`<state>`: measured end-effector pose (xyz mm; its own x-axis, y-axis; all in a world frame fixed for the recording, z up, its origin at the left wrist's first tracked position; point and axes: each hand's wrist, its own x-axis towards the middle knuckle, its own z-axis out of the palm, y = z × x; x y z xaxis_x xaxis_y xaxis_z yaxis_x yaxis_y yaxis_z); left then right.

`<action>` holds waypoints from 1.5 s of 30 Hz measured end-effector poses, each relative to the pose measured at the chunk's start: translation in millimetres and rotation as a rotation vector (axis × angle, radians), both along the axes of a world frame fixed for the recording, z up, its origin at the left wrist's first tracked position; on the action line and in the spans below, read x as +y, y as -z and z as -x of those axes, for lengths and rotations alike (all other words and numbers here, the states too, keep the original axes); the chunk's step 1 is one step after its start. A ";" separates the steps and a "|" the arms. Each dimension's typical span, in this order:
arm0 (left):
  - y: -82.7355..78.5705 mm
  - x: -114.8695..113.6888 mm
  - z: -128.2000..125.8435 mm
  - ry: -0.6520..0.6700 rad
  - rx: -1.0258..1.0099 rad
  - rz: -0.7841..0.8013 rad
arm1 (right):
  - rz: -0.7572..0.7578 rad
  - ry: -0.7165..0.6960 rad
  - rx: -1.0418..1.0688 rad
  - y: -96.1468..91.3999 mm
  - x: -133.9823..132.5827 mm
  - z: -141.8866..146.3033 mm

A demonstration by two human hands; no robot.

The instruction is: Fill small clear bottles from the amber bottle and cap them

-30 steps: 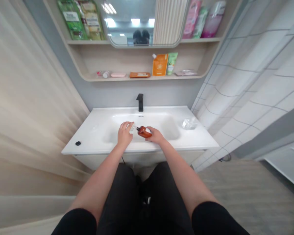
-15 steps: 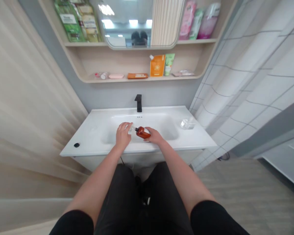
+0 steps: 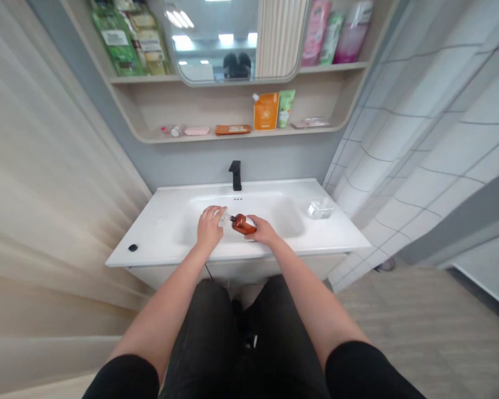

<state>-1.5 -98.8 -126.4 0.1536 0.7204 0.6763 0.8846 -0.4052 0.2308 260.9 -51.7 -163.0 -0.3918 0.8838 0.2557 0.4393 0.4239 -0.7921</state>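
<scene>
Above the front part of the white sink point(image 3: 283, 213), my right hand point(image 3: 261, 229) is closed round an amber bottle point(image 3: 242, 223) with a white label. The bottle lies tilted on its side, its dark neck facing left. My left hand point(image 3: 209, 226) grips a small clear container point(image 3: 223, 218), whose exact kind I cannot make out. The bottle's neck is right at this container's opening; whether the two touch is hard to tell. Any liquid passing between them is too small to see.
A black faucet point(image 3: 235, 174) rises behind the basin. On the counter lie a round black cap point(image 3: 132, 247) at left and a clear container point(image 3: 320, 209) at right. Overhead, a shelf holds an orange pouch point(image 3: 266, 111), a green tube point(image 3: 286, 108) and several bottles beside a mirror point(image 3: 237, 39).
Both hands keep nearly the same pose, with the bottle tilted toward the clear container. The whole view has shifted very slightly.
</scene>
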 end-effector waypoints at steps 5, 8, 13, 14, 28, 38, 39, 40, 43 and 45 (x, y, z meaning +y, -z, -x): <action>-7.4 0.7 -0.3 0.021 0.037 0.000 | -0.006 0.026 -0.016 -1.1 -1.3 0.3; -10.7 1.8 0.4 0.029 0.041 0.007 | -0.011 0.031 -0.009 -1.8 -1.7 0.5; -15.6 3.3 0.9 0.037 0.067 0.012 | -0.028 0.031 -0.015 -3.2 -2.7 0.8; -16.7 3.5 0.8 0.032 0.076 0.008 | -0.027 0.035 -0.014 -2.9 -2.7 0.9; -39.5 4.5 -2.5 0.041 0.179 0.022 | -0.057 0.036 0.048 -0.7 -1.6 0.4; -51.5 5.2 -6.1 0.067 0.216 0.022 | -0.051 0.042 0.077 1.0 -0.8 1.0; -52.9 5.7 -6.4 0.063 0.226 0.024 | -0.048 0.043 0.077 1.5 -0.4 1.1; -54.3 6.1 -6.8 0.061 0.236 0.025 | -0.044 0.046 0.074 1.9 -0.1 1.3; -58.5 7.2 -7.8 0.060 0.261 0.020 | -0.036 0.056 0.067 3.2 0.9 1.7; -61.4 7.0 -8.7 0.059 0.272 0.013 | -0.039 0.063 0.072 3.8 1.0 2.1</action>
